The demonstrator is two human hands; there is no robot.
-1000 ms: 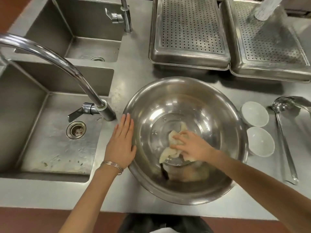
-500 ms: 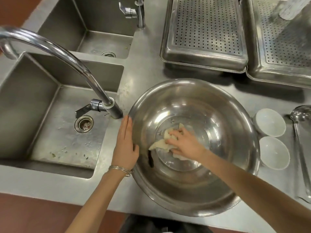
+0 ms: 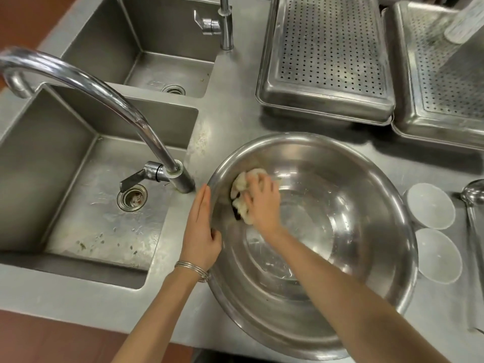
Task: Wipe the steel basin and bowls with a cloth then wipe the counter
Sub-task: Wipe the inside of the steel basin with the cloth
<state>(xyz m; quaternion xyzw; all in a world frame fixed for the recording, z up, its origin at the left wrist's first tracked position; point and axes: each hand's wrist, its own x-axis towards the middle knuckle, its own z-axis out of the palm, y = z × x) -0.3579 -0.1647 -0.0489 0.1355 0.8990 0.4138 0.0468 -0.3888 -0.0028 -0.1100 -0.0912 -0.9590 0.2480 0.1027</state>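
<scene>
A large steel basin (image 3: 366,210) stands on the steel counter (image 3: 230,119) in front of me. My right hand (image 3: 262,203) presses a crumpled pale cloth (image 3: 242,183) against the basin's upper left inner wall. My left hand (image 3: 200,231) lies flat against the outside of the basin's left rim, fingers straight, thumb hooked over the rim; a thin bracelet is on that wrist. Two small white bowls (image 3: 430,205) (image 3: 438,255) sit on the counter just right of the basin.
A double sink (image 3: 78,205) with a tall curved tap (image 3: 104,100) lies to the left. Two perforated steel trays (image 3: 327,56) (image 3: 440,82) stand behind the basin. A steel ladle (image 3: 474,203) lies at the far right edge.
My right hand has swept the cloth from the basin's bottom up onto its left inner wall. My left hand has stayed at the left rim.
</scene>
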